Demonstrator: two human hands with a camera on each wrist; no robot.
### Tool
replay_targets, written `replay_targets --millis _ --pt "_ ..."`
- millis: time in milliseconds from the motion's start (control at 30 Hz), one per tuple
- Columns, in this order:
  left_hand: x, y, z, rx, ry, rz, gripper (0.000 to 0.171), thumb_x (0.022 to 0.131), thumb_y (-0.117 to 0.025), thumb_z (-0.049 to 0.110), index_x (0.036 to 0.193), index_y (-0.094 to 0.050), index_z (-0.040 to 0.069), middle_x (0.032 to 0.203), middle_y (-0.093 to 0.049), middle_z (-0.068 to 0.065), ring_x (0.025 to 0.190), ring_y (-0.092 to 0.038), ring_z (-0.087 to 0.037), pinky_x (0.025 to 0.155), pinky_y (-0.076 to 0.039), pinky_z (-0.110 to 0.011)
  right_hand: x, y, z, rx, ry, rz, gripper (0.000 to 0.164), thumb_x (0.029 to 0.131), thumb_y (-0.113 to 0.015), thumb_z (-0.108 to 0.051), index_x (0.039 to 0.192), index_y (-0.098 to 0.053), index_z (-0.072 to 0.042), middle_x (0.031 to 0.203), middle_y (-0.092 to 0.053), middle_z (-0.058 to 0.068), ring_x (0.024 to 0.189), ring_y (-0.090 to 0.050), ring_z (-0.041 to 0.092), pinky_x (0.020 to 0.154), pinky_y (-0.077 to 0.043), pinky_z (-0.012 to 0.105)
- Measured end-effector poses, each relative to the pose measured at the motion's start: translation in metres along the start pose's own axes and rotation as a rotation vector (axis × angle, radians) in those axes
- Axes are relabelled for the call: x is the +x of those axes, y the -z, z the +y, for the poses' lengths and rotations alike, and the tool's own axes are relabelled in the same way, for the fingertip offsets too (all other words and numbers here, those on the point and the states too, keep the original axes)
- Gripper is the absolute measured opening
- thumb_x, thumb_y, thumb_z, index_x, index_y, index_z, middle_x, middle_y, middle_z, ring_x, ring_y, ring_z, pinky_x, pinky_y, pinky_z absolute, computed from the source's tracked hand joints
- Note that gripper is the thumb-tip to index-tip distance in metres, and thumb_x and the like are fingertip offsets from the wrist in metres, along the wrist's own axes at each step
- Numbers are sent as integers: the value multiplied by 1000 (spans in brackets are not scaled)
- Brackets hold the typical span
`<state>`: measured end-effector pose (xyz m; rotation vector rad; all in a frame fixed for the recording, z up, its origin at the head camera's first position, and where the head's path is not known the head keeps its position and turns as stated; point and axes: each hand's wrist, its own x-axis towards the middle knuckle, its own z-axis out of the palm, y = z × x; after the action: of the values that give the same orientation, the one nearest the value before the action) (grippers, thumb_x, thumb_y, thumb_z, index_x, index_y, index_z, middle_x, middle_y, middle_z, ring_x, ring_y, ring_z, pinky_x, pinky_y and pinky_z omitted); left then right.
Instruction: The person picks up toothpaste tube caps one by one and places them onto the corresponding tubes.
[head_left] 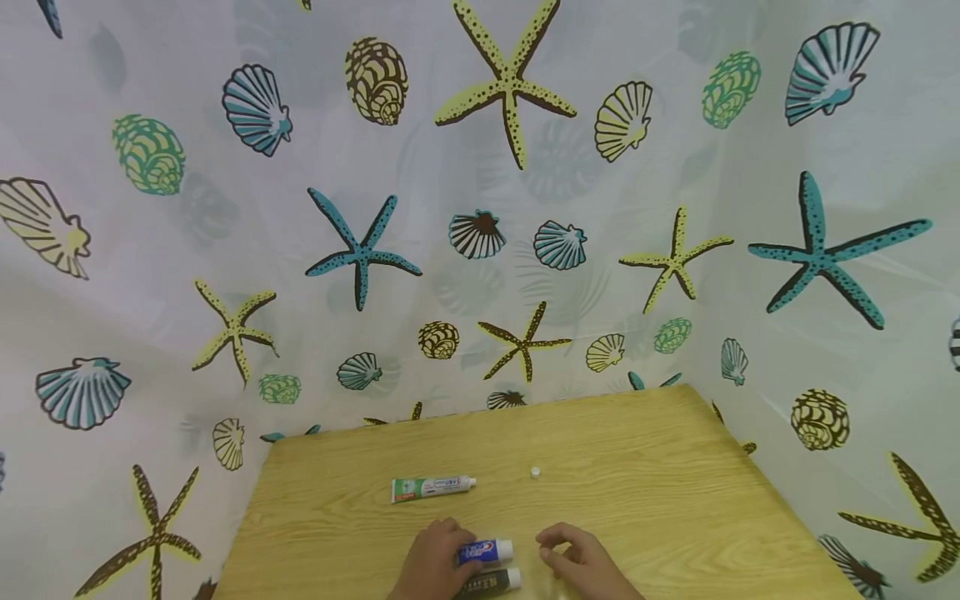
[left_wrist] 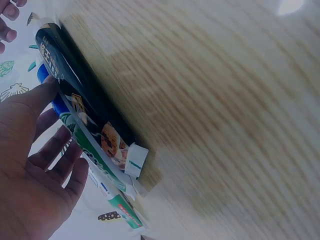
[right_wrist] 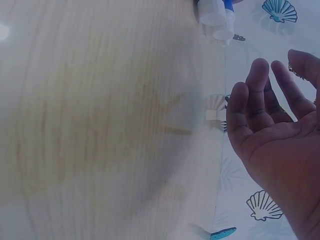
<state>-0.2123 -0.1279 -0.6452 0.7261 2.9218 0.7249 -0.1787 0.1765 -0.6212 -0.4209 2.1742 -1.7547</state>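
Observation:
My left hand [head_left: 435, 560] grips a blue toothpaste tube [head_left: 480, 551] with a white cap, thumb on the near side and fingers on the far side. Close beside it, nearer to me, lies a black toothpaste tube [left_wrist: 80, 95], also white-capped; its crimped tail shows in the left wrist view. My right hand [head_left: 581, 562] hovers to the right of the capped ends, fingers loosely bent and holding nothing. Farther back lies a green and white toothpaste tube [head_left: 433, 488], its narrow end pointing right. A small white cap [head_left: 535, 472] sits apart to its right.
The tubes lie on a wood-grain table [head_left: 637, 467]. A pale curtain [head_left: 420, 283] printed with starfish and shells hangs along the table's back, left and right edges.

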Motion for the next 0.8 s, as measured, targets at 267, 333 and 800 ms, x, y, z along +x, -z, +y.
replay_targets --millis 267,333,800 --pt "-5 0 -8 -56 15 19 32 92 -81 46 110 -80 19 95 -66 15 86 -58 0 77 -53 -30 4 -2 8 -28 13 146 34 106 -64 -18 129 -61 7 131 -61 29 78 -65 10 75 -57 23" --pt "-6 0 -10 -52 17 29 32 94 -79 46 109 -80 19 95 -66 14 85 -57 0 75 -52 -30 6 -2 9 -28 -9 185 34 106 -66 -19 129 -61 6 132 -60 28 80 -64 12 75 -56 23" --pt "-13 3 -19 -57 58 130 34 97 -76 44 108 -80 13 97 -67 7 84 -60 -3 73 -55 -30 22 -7 19 -68 -81 399 32 99 -75 -19 124 -67 0 118 -67 14 78 -61 14 68 -54 22"
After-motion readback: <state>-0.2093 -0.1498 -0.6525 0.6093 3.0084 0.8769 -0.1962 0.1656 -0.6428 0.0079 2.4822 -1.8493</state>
